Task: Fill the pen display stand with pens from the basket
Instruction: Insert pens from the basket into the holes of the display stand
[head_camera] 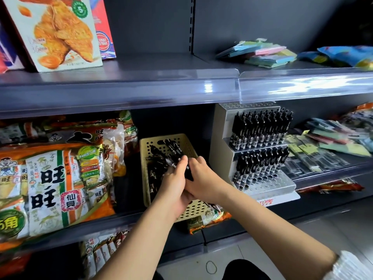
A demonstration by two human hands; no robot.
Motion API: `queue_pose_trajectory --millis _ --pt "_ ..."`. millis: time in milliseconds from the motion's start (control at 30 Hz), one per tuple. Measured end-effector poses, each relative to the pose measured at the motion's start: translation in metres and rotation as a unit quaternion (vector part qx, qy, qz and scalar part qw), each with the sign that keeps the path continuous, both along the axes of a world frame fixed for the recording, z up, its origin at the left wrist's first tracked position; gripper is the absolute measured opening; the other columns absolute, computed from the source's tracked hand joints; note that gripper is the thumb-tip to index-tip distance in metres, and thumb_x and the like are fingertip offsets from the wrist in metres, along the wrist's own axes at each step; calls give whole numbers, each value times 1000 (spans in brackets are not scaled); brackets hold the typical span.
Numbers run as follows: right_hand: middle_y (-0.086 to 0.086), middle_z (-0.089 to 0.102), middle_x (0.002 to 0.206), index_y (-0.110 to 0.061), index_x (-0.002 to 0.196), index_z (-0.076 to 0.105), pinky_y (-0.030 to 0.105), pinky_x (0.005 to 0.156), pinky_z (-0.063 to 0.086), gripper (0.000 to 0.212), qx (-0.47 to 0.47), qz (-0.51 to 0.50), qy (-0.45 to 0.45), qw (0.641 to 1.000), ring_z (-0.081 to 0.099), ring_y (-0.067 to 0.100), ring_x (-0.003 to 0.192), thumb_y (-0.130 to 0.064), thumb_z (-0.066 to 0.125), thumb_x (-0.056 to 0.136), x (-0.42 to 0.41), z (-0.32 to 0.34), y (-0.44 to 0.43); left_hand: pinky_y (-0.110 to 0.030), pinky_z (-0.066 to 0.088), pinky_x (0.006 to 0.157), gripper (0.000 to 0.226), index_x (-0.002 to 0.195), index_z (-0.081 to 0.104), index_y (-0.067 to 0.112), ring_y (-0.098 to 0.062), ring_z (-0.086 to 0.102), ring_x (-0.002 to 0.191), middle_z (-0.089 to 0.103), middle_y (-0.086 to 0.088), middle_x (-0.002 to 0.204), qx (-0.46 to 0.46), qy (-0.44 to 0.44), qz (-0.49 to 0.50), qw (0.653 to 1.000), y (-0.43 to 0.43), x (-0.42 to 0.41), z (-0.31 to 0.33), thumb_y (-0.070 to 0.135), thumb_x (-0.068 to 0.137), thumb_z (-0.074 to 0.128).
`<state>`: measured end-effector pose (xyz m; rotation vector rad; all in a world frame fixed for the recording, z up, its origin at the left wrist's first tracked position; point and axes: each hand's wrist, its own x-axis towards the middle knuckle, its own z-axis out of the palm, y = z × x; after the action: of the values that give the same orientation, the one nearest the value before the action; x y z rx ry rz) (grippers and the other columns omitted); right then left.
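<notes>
A: From the head view, where are the pens (154,174)?
B: In the basket (165,138), just left of the pen display stand (220,138). The left hand (173,186) and right hand (205,178) together clasp one bunch (174,150) above it.
A: What is the best way on?
B: Probably to square the tips, then feed single pens into the bare front holes (272,183).

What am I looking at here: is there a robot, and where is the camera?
There is no robot here. One camera, worn on a person's head, looks forward and down at their two bare hands in front of a shop shelf. The left hand and right hand together grip a bunch of black pens over a beige perforated basket that holds more pens. To its right stands the tiered pen display stand. Its upper rows hold pens, and many holes in the lowest tier are empty. Snack bags lie left of the basket.
</notes>
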<state>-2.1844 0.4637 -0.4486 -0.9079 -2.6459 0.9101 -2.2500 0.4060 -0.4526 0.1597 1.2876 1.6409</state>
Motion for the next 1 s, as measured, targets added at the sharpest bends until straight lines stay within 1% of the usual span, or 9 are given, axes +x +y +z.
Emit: queue_pose_trajectory --millis 100,233,367,467,600,700,800,867,1000 --pt "4 29 107 -14 105 39 21 66 38 28 -13 21 -42 999 46 14 70 -32 54 90 13 2 1 -32 53 53 32 117 51 21 -25 64 87 61 -10 108 -29 2 2 1000 3 8 -2 40 91 55" --pt "1 26 113 -15 138 31 30 93 37 65 -26 40 -82 995 35 22 115 -39 58 84 32 7 6 -33 53 62 32 119 56 16 -28 64 93 64 -12 107 -44 -9 17 999 5 12 -4 33 91 57" --pt "-3 23 111 -17 150 13 32 104 33 89 12 44 -70 996 26 16 115 -49 61 81 46 11 8 -33 52 66 40 126 52 19 -30 57 111 57 -11 126 -51 12 24 998 8 15 -7 34 89 60" --pt "-2 26 105 -14 141 33 33 101 35 77 44 40 -51 997 29 17 108 -53 61 80 53 8 10 -37 54 75 48 127 51 19 -30 56 112 55 -9 129 -50 37 25 998 10 20 -8 37 85 65" --pt "2 41 105 -12 135 46 24 92 34 56 -98 36 4 995 39 18 105 -40 59 88 67 11 16 -33 48 81 39 109 50 7 -20 56 104 56 -4 118 -40 74 1 996 12 26 -9 34 85 66" --pt "12 67 101 -15 110 65 31 86 49 26 -257 -47 144 954 58 29 91 -30 58 91 74 12 21 -36 52 73 29 97 52 11 -22 62 77 65 -10 95 -31 79 -32 996 13 32 -11 30 83 68" --pt "3 63 81 -1 108 64 22 70 49 33 -351 -109 210 906 57 12 72 -29 61 89 81 6 30 -29 48 53 36 106 55 6 -17 56 56 64 -8 72 -20 101 -70 992 12 42 -11 28 82 69" --pt "0 58 69 1 95 64 19 61 46 30 -385 -123 239 883 53 10 64 -27 64 87 85 3 32 -28 49 53 38 104 54 7 -18 57 58 65 -8 73 -21 118 -76 990 13 46 -11 30 79 71" --pt "0 54 63 -5 79 62 16 53 47 14 -451 -155 285 831 50 7 55 -17 65 85 94 -2 39 -40 54 79 53 104 54 11 -21 62 82 66 -9 93 -15 155 -101 983 17 56 -13 38 65 76"
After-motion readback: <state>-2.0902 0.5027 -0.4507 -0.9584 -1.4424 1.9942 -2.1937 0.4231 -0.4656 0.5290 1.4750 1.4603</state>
